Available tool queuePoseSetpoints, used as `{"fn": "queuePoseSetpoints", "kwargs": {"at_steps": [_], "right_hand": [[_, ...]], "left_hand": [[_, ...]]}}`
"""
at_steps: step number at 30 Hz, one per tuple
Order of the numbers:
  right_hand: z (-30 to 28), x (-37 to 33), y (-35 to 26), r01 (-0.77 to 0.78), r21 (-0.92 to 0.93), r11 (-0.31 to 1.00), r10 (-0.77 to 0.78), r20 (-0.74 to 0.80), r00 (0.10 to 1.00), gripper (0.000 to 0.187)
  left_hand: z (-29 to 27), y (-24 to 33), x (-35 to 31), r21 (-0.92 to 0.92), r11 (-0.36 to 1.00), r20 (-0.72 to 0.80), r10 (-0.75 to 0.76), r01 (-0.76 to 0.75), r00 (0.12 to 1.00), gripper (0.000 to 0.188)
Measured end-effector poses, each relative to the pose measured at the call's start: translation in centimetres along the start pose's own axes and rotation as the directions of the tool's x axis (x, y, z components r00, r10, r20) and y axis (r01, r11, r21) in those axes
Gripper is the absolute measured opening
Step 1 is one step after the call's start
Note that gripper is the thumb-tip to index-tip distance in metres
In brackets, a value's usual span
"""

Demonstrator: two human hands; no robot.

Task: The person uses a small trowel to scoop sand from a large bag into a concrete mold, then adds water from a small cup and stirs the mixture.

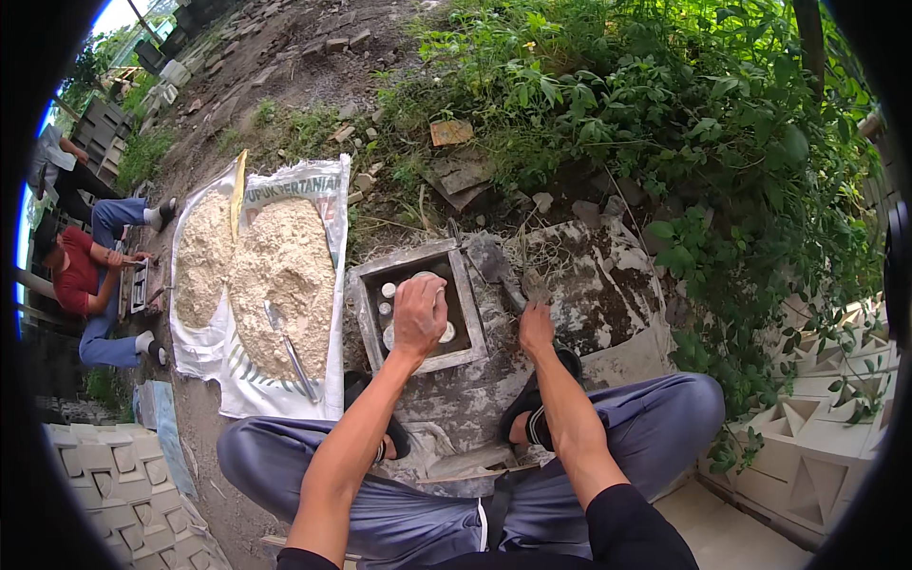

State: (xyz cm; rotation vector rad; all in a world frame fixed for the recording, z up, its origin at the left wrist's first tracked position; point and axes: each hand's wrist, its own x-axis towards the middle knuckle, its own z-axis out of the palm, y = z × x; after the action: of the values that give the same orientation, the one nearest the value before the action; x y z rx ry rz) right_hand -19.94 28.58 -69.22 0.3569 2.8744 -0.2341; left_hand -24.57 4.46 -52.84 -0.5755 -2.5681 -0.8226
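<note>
In front of me on the ground lies a square grey mold frame (467,285) with several round pale pieces (388,290) inside. My left hand (421,313) reaches over it, fingers curled down on a round pale piece (429,275) that they partly cover. Just right of the frame, my right hand (537,328) is closed around what looks like a short brush (537,287), its greyish bristle end pointing away from me. A trowel (488,256) with a dusty grey blade lies between the frame and that hand.
Left of the frame, a white sack (334,351) is spread under pale powder (285,266), with a metal scoop (293,351) in it. Another person (81,271) sits working farther left. Patterned pale blocks stand at lower left (119,475) and right (817,456). Green plants (703,142) crowd the far right.
</note>
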Motion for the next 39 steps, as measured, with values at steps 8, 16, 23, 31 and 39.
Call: {"fn": "queuePoseSetpoints", "kwargs": {"at_steps": [8, 16, 23, 31, 39], "right_hand": [[-3.5, 0.6, 13.4, -0.514, -0.26, 0.817, 0.548, 0.072, 0.834, 0.028], [-7.3, 0.1, 5.7, -0.507, -0.368, 0.779, 0.507, -0.105, 0.856, 0.034], [-0.9, 3.2, -7.8, -0.177, 0.704, 0.687, -0.045, 0.284, 0.958, 0.063], [-2.0, 3.6, -12.7, -0.517, 0.706, 0.484, 0.274, 0.439, 0.856, 0.062], [4.3, 4.5, -9.8, -0.406, 0.763, 0.502, 0.145, 0.389, 0.91, 0.055]], "left_hand": [[-4.9, -15.6, -8.2, 0.07, 0.454, -0.209, -0.864, 0.888, 0.458, 0.044], [1.3, -18.6, -15.8, -0.506, -0.177, 0.586, -0.789, 0.844, 0.186, 0.085], [3.4, -17.0, -13.0, -0.531, -0.343, 0.751, -0.613, 0.775, 0.244, 0.081], [3.2, -19.1, -15.6, -0.636, -0.477, 0.727, -0.634, 0.606, 0.263, 0.069], [0.7, -15.1, -11.7, -0.603, -0.444, 0.721, -0.659, 0.662, 0.215, 0.054]]}}
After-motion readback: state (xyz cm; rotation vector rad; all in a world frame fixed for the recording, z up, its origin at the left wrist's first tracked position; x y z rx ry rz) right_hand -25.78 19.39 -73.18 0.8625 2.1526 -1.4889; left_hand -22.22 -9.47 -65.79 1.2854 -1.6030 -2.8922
